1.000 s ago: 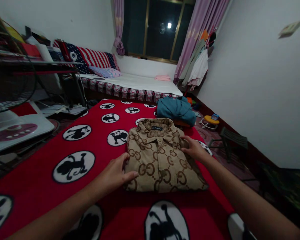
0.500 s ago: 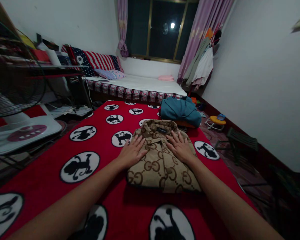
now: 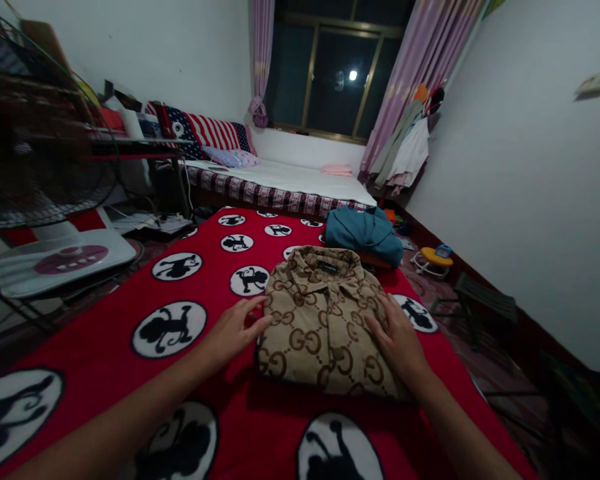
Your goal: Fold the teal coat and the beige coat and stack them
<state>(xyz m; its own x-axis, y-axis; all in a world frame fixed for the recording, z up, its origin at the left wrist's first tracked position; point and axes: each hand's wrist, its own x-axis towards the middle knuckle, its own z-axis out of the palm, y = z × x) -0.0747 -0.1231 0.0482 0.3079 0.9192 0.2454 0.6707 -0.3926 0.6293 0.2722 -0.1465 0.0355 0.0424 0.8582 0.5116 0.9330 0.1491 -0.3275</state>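
A tan shirt (image 3: 313, 340) with a brown letter pattern lies folded on the red blanket (image 3: 100, 327), its collar at the far end and a dark label inside the neck. At the shirt's left edge is my left hand (image 3: 237, 330), fingers apart, the fingertips close to the fabric. My right hand (image 3: 397, 333) rests along the right edge, thumb and fingers spread on the cloth. Neither hand has closed on the shirt. Beyond the collar, to the right, sits a folded teal garment (image 3: 363, 233) on top of other clothing.
A fan (image 3: 45, 147) stands at the left by a cluttered desk (image 3: 145, 142). Behind the blanket is a bed (image 3: 290, 177) with a white sheet. A yellow-topped stool (image 3: 435, 257) and a dark folding stool (image 3: 485, 290) stand on the floor at the right.
Both hands have slid from the top of the shirt outward to its two sides and nearer to me. The shirt stays folded in place. The camera view has shifted a little.
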